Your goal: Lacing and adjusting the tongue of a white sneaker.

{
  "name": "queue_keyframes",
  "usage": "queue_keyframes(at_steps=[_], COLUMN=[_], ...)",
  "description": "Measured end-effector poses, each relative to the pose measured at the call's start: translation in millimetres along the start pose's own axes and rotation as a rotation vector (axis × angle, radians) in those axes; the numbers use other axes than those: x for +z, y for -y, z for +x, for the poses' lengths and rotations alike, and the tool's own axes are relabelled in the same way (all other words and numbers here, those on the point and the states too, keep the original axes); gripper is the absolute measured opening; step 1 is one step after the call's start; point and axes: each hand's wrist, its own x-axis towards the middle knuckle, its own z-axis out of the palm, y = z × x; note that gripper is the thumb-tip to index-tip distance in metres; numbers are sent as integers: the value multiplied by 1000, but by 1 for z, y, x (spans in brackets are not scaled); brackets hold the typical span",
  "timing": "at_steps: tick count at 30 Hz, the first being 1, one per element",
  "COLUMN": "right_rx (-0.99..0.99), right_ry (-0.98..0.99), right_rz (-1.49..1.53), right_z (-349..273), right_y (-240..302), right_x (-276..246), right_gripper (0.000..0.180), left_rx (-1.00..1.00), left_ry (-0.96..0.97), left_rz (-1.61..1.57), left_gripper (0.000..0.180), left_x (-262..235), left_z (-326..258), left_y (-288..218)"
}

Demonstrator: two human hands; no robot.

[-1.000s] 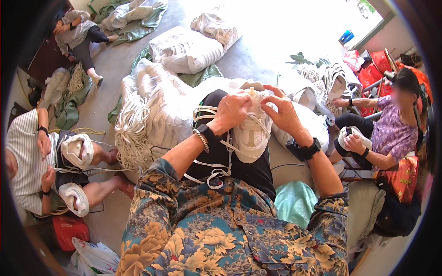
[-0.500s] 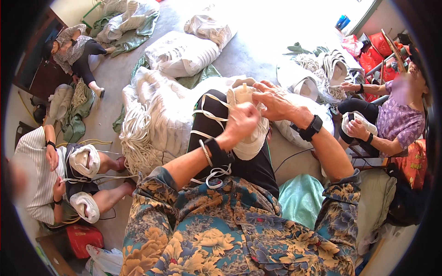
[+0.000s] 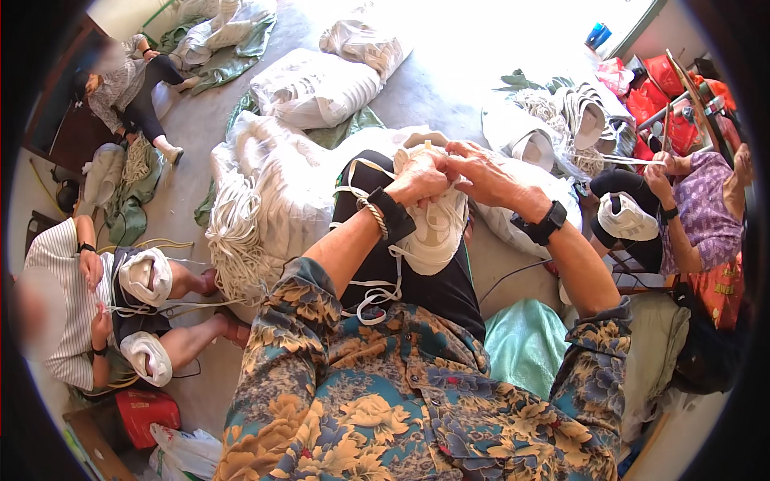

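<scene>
A cream-white sneaker rests on my dark-trousered thigh, toe toward me. A flat white shoelace trails from it down to a loose loop on my lap. My left hand, closed in a pinch, has the lace at the shoe's upper eyelets; its fingertips are partly hidden. Meeting it there, my right hand has bent fingers and thumb closed on the shoe's right edge near the opening.
A bundle of white laces hangs beside plastic-wrapped shoe parts on my left. More bagged shoes lie ahead. A person in stripes sits left, one in purple right. A green sack is by my right hip.
My left hand has moved up and forward along the shoe to meet the right fingertips. My right hand has stayed nearly in place. The person at right has raised both hands with a lace.
</scene>
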Motion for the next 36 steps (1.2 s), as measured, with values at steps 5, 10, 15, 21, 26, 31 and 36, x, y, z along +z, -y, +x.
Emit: queue_keyframes(at_steps=[5, 10, 15, 21, 26, 31, 36], right_rx=[3, -39, 59, 230, 143, 66, 52], right_ry=[-84, -259, -329, -169, -450, -405, -331], right_rz=[40, 69, 610, 656, 256, -179, -443], right_z=[-5, 4, 29, 25, 13, 13, 22], right_y=[-1, 3, 34, 40, 25, 18, 23], right_x=[1, 5, 25, 13, 11, 25, 27], right_gripper=[21, 17, 19, 13, 10, 15, 25], left_rx=[415, -74, 41, 131, 241, 302, 314], left_ry=[-424, -425, -225, -210, -309, -589, -577], left_rz=[422, 118, -284, -293, -280, 344, 558], left_gripper=[17, 14, 12, 11, 10, 18, 15], left_x=[-3, -62, -42, -31, -14, -2, -1], left_z=[-9, -69, -89, -72, -50, -32, -30], left_y=[34, 57, 25, 16, 25, 35, 33])
